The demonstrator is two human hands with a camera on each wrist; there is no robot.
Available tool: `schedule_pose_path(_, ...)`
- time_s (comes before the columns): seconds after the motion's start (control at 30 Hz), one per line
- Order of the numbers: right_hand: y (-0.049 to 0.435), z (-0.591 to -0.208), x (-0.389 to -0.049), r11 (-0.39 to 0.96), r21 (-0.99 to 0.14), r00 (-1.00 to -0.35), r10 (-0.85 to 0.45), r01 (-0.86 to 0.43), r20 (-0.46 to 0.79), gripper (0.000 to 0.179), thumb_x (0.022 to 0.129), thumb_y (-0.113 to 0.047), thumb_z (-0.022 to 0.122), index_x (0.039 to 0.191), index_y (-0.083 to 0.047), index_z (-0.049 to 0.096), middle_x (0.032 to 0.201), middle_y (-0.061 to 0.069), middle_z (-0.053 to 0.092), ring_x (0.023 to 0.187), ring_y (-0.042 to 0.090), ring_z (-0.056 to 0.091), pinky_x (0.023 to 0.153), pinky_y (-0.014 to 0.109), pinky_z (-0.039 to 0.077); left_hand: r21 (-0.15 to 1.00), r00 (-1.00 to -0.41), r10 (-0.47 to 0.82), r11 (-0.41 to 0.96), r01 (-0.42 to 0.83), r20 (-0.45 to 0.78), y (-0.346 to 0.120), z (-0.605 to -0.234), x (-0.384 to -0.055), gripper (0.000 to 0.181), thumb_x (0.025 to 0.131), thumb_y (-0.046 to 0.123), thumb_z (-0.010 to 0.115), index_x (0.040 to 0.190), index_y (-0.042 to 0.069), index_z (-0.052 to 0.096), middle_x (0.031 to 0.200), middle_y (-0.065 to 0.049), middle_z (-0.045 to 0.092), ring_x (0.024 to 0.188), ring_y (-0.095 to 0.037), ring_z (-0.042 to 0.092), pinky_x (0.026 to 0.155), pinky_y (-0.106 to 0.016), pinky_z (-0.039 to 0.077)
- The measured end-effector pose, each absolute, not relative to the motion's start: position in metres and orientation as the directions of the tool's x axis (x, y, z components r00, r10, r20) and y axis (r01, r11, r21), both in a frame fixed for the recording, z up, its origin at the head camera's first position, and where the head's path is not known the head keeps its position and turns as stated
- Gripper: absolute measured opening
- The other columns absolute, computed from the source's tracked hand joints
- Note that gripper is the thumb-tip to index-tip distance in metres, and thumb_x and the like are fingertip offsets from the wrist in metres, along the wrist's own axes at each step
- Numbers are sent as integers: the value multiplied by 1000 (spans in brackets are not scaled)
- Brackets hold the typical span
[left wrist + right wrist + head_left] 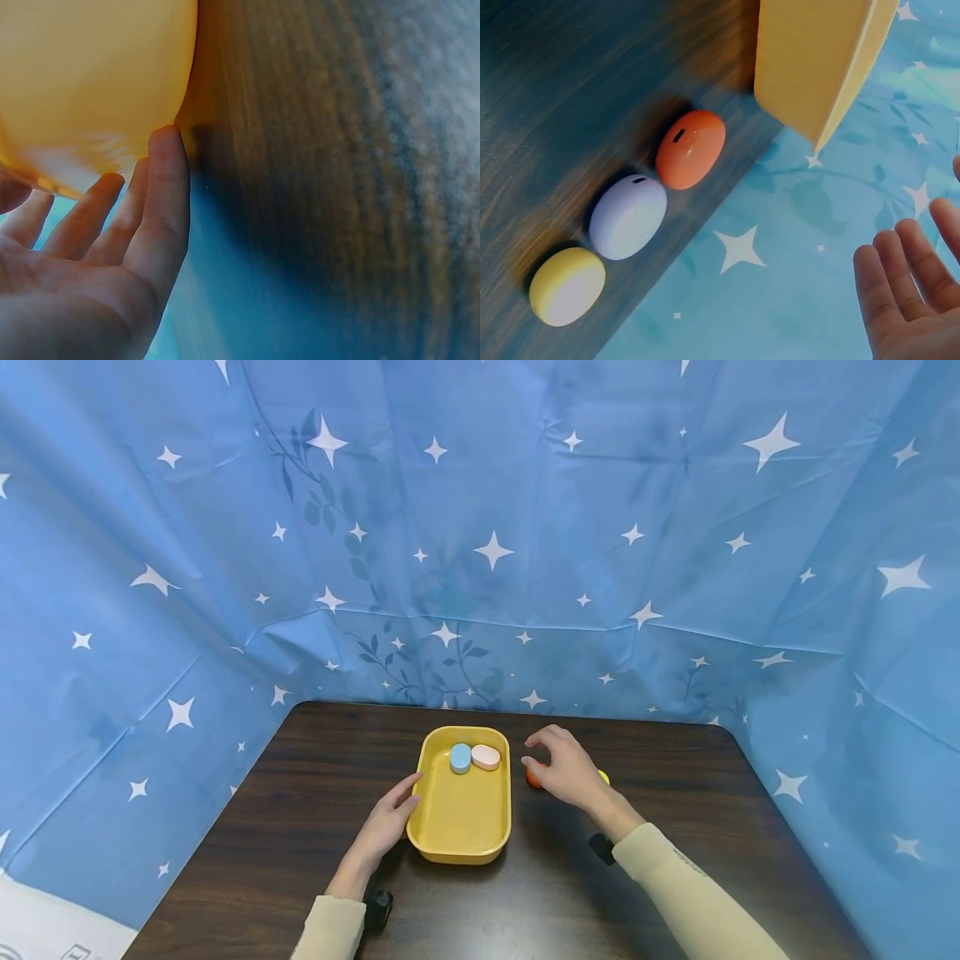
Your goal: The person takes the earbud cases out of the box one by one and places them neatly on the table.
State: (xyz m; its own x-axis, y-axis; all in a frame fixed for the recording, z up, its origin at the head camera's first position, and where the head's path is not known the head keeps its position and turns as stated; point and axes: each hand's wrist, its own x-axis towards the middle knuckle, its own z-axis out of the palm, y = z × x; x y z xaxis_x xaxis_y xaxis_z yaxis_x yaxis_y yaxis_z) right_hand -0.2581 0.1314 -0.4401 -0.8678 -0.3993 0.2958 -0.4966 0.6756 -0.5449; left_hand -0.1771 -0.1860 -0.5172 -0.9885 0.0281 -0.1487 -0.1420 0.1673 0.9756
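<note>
My left hand (384,825) rests against the left side of a yellow tray (459,818), its fingertips touching the outer wall in the left wrist view. Inside the tray, near its far end, a blue oval piece (461,758) and a pale pink oval piece (486,757) lie side by side. To the tray's right, my right hand (570,770) hovers with bent, spread fingers and nothing between them. Close under it is an orange egg-shaped piece (691,150), partly hidden in the head view. A lavender egg-shaped piece (628,217) and a yellow one (568,286) continue the row.
The dark wooden table (330,760) ends at a blue star-patterned curtain (495,510) behind and at both sides. Black wrist devices sit by the left sleeve (330,927) and the right sleeve (667,868). A white surface (60,918) shows at lower left.
</note>
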Motion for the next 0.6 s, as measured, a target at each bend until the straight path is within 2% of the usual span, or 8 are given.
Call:
schedule_pose_path(0.43,113,-436,-261,688,-542,-875,-411,-482,257,27,95,-26,72,117,-10,70,117,3,62,112,24,57,96,48,51,978,-990,27,159,-135,-141,-188,-518,-176,48,110,20,46,158,14,39,157,-23,40,125,-37,59,91,-45,57)
schedule_pose_path(0.6,107,-435,-262,691,-534,-872,-419,-487,253,25,95,-25,71,116,-10,70,119,7,63,113,26,56,96,48,51,978,-989,31,156,-138,-145,-187,-518,-177,48,110,19,45,158,17,39,157,-22,40,125,-36,59,92,-45,56)
